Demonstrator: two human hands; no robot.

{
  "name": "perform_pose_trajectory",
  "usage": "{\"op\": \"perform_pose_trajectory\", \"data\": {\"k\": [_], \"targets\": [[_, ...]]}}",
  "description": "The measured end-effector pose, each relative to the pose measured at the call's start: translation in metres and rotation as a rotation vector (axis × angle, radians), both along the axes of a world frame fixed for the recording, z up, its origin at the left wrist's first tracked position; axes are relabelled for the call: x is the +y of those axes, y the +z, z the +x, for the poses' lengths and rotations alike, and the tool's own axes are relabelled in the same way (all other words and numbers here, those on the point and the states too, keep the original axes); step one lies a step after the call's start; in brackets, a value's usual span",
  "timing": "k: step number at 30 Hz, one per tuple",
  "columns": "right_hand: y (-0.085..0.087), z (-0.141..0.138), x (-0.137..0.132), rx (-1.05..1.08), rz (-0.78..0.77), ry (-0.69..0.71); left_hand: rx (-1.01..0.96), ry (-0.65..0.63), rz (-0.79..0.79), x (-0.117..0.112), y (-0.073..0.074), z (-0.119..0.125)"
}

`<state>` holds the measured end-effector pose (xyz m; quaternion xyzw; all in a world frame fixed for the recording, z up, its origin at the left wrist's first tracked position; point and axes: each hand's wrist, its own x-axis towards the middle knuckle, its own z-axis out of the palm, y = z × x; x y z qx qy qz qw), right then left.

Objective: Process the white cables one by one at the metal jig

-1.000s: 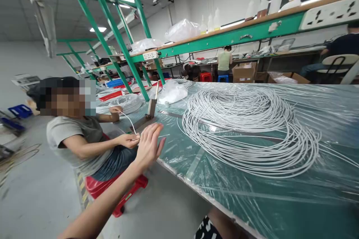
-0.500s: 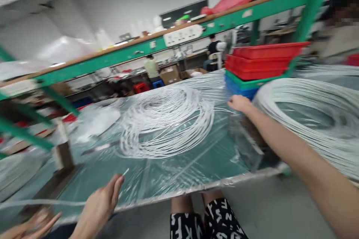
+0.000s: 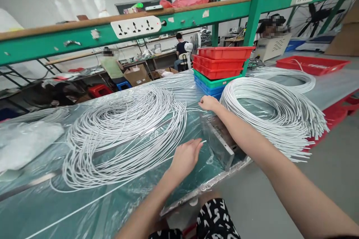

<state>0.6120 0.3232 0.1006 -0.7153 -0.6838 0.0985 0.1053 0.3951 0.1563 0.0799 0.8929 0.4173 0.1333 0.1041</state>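
My left hand is closed in a pinch on a thin white cable, its short end poking out past the fingertips. A long straight length of white cable runs from that hand to the lower left. Further back, my right hand is closed at the ends of thin white strands that reach out from the loose pile of cable; its fingertips are partly hidden. Just below the right hand stands a metal block with an upright plate, close to the left hand's cable end.
A neat coil of white cables lies right of my right arm. Stacked red trays, with green and blue ones below, stand behind it. A plastic bag lies at left. A green shelf beam crosses above. People sit in the background.
My left hand has moved right, drawing the cable toward the metal block. The view has swung right. My right hand stays near the block; another person's hand at lower left is out of view.
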Motion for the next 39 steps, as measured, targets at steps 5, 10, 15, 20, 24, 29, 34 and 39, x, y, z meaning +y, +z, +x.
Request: {"op": "perform_pose_trajectory", "data": {"k": [5, 10, 15, 20, 24, 29, 34, 39], "targets": [[-0.002, -0.001, 0.005, -0.04, -0.025, -0.012, 0.041, 0.024, 0.018, 0.001, 0.006, 0.023], [-0.007, 0.0, 0.009, -0.072, -0.048, -0.003, 0.017, -0.004, 0.037, 0.001, 0.009, 0.031], [-0.013, -0.002, 0.008, -0.18, -0.03, -0.016, -0.007, -0.003, 0.04, 0.0, 0.005, 0.037], [-0.014, -0.008, 0.002, -0.317, -0.032, -0.028, -0.002, -0.024, 0.022, 0.001, 0.003, 0.038], [-0.013, -0.011, 0.001, -0.359, -0.033, -0.021, 0.009, -0.028, 0.027, 0.002, 0.001, 0.037], [-0.01, -0.012, 0.001, -0.367, -0.035, -0.02, -0.014, -0.023, 0.039, 0.004, -0.001, 0.038], [-0.008, -0.013, 0.001, -0.353, -0.036, -0.01, -0.007, -0.029, 0.031, 0.007, 0.0, 0.038], [-0.004, -0.015, 0.001, -0.321, -0.037, -0.004, -0.019, -0.031, 0.045, 0.009, 0.001, 0.037]]}}
